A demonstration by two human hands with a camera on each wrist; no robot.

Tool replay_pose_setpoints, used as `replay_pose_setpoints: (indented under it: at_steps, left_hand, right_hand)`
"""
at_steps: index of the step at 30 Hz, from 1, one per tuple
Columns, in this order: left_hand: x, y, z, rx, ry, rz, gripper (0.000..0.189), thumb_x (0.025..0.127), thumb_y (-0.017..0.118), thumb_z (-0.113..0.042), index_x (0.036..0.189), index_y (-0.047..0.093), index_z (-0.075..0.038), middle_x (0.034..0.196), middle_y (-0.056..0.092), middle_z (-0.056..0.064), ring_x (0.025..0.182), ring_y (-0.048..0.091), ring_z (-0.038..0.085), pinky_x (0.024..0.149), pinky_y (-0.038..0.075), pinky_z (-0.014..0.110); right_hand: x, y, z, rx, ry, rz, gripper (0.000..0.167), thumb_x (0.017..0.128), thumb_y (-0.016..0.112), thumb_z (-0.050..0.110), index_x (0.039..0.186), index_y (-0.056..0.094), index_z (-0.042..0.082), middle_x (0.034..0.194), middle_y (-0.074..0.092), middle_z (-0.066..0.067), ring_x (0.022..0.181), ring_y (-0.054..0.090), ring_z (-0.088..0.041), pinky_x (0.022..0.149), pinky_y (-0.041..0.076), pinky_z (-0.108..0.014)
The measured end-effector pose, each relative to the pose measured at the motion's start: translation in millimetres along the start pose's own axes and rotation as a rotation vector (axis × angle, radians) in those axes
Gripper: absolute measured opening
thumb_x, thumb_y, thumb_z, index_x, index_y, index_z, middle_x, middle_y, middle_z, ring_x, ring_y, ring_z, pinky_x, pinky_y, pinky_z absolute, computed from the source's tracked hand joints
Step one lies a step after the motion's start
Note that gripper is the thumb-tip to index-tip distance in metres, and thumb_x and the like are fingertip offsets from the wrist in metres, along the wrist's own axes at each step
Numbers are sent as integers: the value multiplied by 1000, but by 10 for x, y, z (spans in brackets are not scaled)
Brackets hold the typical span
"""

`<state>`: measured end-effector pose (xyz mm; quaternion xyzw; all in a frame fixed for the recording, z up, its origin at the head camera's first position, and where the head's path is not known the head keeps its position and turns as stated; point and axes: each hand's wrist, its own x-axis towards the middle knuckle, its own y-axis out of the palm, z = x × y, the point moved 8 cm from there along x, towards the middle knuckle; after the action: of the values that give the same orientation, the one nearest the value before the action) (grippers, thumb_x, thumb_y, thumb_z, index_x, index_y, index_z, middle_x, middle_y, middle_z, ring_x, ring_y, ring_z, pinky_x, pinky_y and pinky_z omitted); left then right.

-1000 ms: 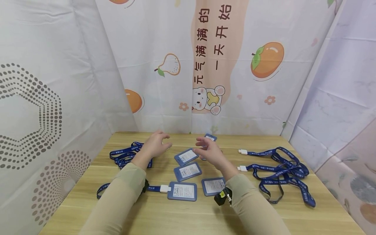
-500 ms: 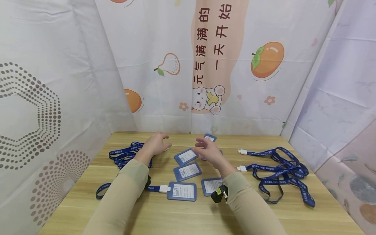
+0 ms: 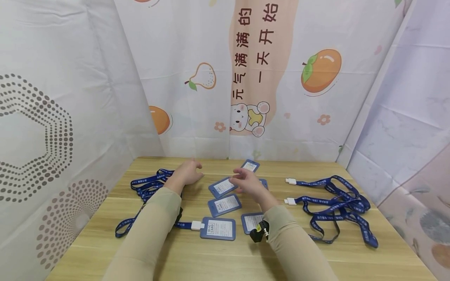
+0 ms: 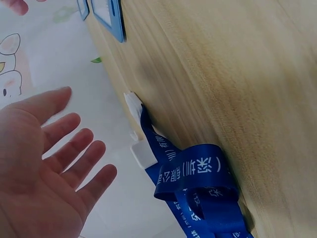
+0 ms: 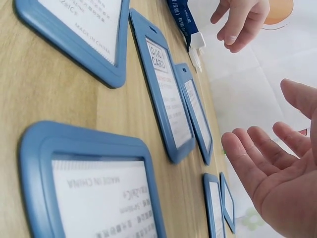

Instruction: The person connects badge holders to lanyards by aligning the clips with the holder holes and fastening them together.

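My left hand (image 3: 188, 171) is held over the table's left side, near a pile of blue lanyards (image 3: 145, 182). In the left wrist view its fingers are spread and relaxed with nothing in them, beside a lanyard's white clip (image 4: 144, 153). Over the back of the blue card holders hovers my right hand (image 3: 249, 184), its fingers loosely bent and holding nothing in the right wrist view. It partly covers one card holder (image 3: 222, 187); another card holder (image 3: 225, 205) lies just nearer. At the front, a card holder (image 3: 219, 228) is joined to a lanyard by a white clip (image 3: 197, 225).
More blue lanyards (image 3: 334, 202) lie looped on the right, two white clips pointing inward. One card holder (image 3: 251, 165) sits at the table's back, another (image 3: 251, 223) beside my right wrist. A printed curtain (image 3: 197, 125) hangs behind the wooden table (image 3: 211, 261).
Both forearms have shifted slightly inward, and the right hand has dipped a little to the left, showing more of the card holders behind it. Cards and lanyards stay in place.
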<state>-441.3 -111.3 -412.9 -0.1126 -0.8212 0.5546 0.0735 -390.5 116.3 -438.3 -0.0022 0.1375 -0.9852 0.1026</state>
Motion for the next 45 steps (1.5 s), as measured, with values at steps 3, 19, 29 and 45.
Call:
replay_pose_setpoints:
  at_steps: [3,19,29,45]
  left_hand:
    - [11,33,2,15,4,24,40,99,67,-26,132,66,-4,139,56,18,131,51,36,110,41,52]
    - [-28,321,84,46,-49,196,44,100,57,-9,143,55,0,150,43,22,121,54,32,106,45,48]
    - [-49,353,95,112,-62,220,36,101,58,-11,134,62,3,132,55,15,95,55,25,90,50,40]
    - [-11,383,118,100,-59,243,20,98,64,-14,110,72,-1,111,62,11,81,58,22,79,53,37]
  right_hand:
    - [3,24,-28,1,10,7,51,97,70,22,143,52,8,128,62,-16,117,62,-39,91,57,-51]
    - [11,71,-83,-23,35,16,44,101,66,24,141,55,11,130,62,-12,112,64,-30,89,58,-47]
    - [-11,84,-92,-30,41,34,45,101,66,25,141,54,11,125,64,-13,113,64,-34,92,57,-47]
    - [-56,67,-53,-74,35,48,52,99,68,26,144,52,5,127,62,-14,115,62,-36,93,56,-49]
